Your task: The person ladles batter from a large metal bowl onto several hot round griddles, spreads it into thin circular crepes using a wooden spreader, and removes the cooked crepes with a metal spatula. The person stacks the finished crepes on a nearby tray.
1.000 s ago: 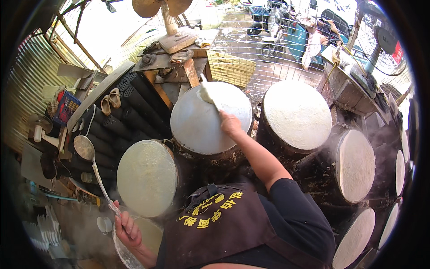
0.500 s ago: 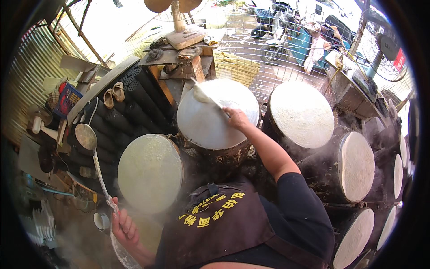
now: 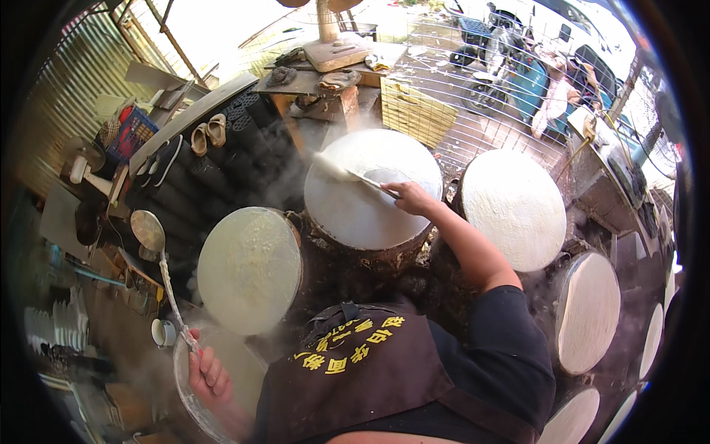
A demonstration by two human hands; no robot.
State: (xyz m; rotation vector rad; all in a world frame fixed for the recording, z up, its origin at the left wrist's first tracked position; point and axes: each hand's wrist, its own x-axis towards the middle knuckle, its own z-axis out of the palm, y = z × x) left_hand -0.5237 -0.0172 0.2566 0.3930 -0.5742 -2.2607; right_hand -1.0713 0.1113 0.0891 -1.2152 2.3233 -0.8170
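My right hand (image 3: 409, 198) is closed around the handle of a brush (image 3: 331, 167). Its whitish head lies over the left part of a round pale hot plate (image 3: 370, 218) on top of a blackened drum, where steam rises. In my left hand (image 3: 212, 377) is a long-handled ladle (image 3: 149, 231), with its round bowl raised to the left. The ladle's handle is coated in pale batter. Below that hand stands a wide tub (image 3: 181, 368) of pale batter, partly hidden by the hand and the apron.
Other round plates stand close by, one coated pale yellow (image 3: 251, 270) at left and one white (image 3: 512, 211) at right. More follow down the right side. A wooden stand (image 3: 347, 111), sandals (image 3: 208, 132) and a wire fence lie beyond; a white mug (image 3: 163, 333) is at left.
The view has shifted a little. The brush has moved slightly toward the left edge of the plate, and more steam rises there. My left hand keeps hold of the ladle.
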